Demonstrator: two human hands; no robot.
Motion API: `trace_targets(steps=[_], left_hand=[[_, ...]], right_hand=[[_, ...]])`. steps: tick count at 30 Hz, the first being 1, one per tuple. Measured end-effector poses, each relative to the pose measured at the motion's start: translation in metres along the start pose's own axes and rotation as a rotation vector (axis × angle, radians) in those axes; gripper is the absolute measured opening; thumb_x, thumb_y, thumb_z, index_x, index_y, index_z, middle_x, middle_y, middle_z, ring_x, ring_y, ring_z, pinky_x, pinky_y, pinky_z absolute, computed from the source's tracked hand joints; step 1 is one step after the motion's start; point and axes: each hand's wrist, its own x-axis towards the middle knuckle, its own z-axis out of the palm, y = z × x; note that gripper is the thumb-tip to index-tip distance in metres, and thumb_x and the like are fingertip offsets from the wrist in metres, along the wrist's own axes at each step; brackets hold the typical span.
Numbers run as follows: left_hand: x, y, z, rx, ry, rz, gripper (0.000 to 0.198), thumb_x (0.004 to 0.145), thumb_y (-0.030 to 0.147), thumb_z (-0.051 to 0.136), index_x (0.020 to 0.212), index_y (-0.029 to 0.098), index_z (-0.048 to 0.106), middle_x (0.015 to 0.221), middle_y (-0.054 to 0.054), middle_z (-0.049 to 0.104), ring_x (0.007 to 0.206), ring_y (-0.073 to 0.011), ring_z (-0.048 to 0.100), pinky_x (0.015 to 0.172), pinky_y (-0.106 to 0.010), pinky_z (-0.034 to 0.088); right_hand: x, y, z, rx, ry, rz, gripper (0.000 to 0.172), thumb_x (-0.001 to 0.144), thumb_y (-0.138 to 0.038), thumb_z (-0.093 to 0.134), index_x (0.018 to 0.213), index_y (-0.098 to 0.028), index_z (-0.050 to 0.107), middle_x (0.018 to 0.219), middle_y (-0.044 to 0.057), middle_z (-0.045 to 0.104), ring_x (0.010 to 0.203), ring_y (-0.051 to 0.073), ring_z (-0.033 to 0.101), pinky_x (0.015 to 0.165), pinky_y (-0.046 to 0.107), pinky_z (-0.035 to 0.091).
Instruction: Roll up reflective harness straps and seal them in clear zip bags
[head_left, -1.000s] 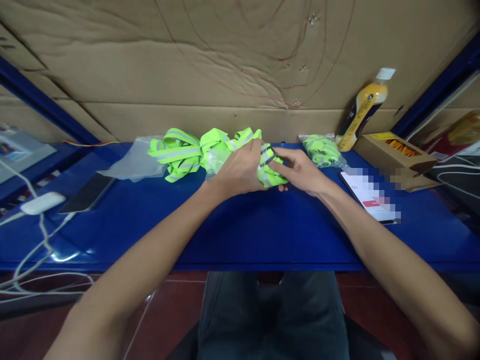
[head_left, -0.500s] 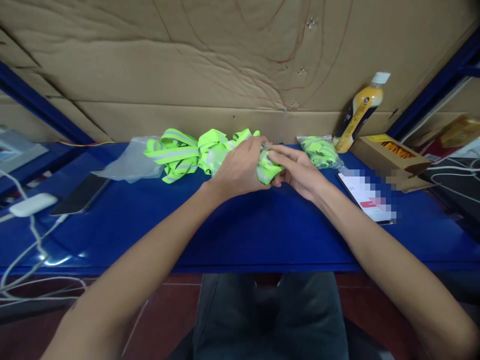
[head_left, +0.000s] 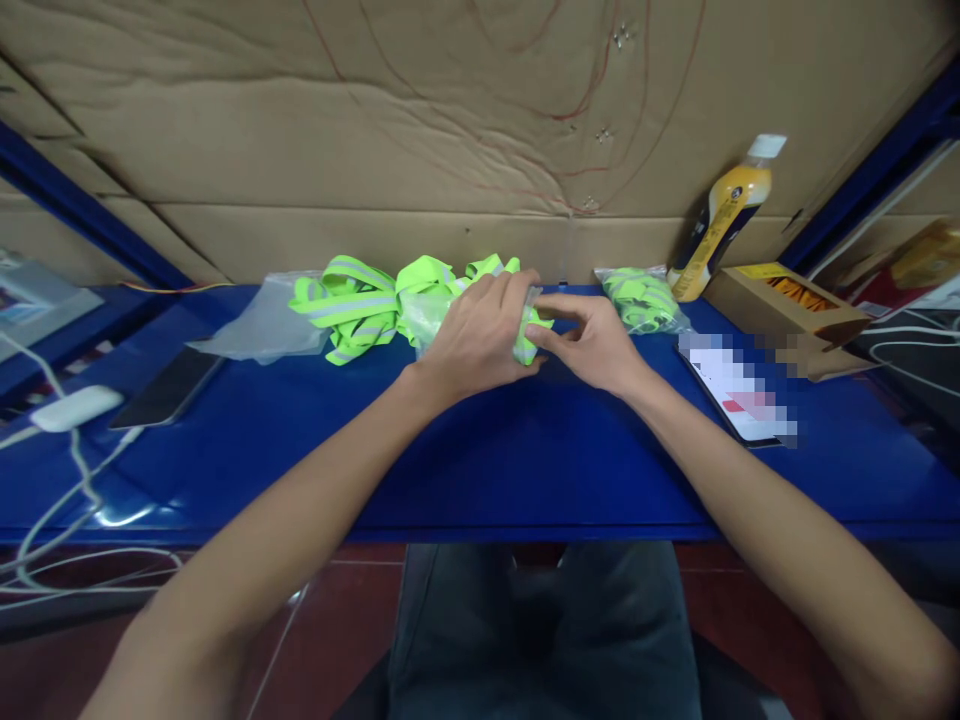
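My left hand (head_left: 480, 335) is closed around a bunched neon-green reflective strap (head_left: 529, 337) just above the blue table (head_left: 487, 450). My right hand (head_left: 592, 340) pinches the same bundle from the right with its thumb and fingertips. Most of the bundle is hidden inside my left palm. A loose heap of the same green straps (head_left: 367, 305) lies just left of my hands, partly under a clear plastic bag (head_left: 431, 318).
A bagged pack of green straps (head_left: 643, 300), a yellow bottle (head_left: 724, 215) and an open cardboard box (head_left: 787, 305) stand at the back right. A phone (head_left: 739, 390) lies right. At left are an empty clear bag (head_left: 259, 325), a dark phone (head_left: 165, 388), a white charger (head_left: 71, 408) and cables.
My hands have squeezed the strap into a tighter bundle, so less green shows. My right hand has shifted from an open grasp to a fingertip pinch.
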Motion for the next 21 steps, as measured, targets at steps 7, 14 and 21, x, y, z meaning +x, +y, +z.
trace_targets(steps=[7,14,21], left_hand=[[0.0,0.016,0.006,-0.026,-0.034,-0.069,0.076,0.079,0.023,0.072,0.151,0.015,0.046,0.119,-0.016,0.073,0.111,-0.0358,0.072,0.1,-0.047,0.055],[0.011,-0.017,-0.03,-0.169,-0.214,-0.059,0.123,0.062,0.062,0.096,0.16,0.015,0.039,0.15,-0.022,0.059,0.134,-0.0432,0.061,0.112,-0.054,0.048],[0.016,-0.002,-0.037,-0.095,-0.335,-0.237,0.071,0.066,0.068,0.086,0.11,0.015,0.068,0.096,-0.012,0.072,0.097,-0.0371,0.069,0.088,-0.044,0.051]], right_hand=[[-0.008,0.005,0.02,-0.084,-0.011,0.021,0.013,0.075,-0.016,0.066,0.081,-0.017,0.078,0.078,0.002,0.077,0.083,0.023,0.074,0.069,0.028,0.051],[0.005,0.015,-0.001,0.333,-0.085,0.159,0.042,0.073,-0.042,0.089,0.106,-0.019,0.079,0.089,0.002,0.08,0.054,0.01,0.056,0.047,0.022,0.046],[0.007,-0.005,-0.018,0.276,-0.234,0.107,0.042,0.071,-0.051,0.093,0.093,-0.017,0.084,0.077,0.002,0.076,0.049,0.009,0.053,0.038,0.022,0.044]])
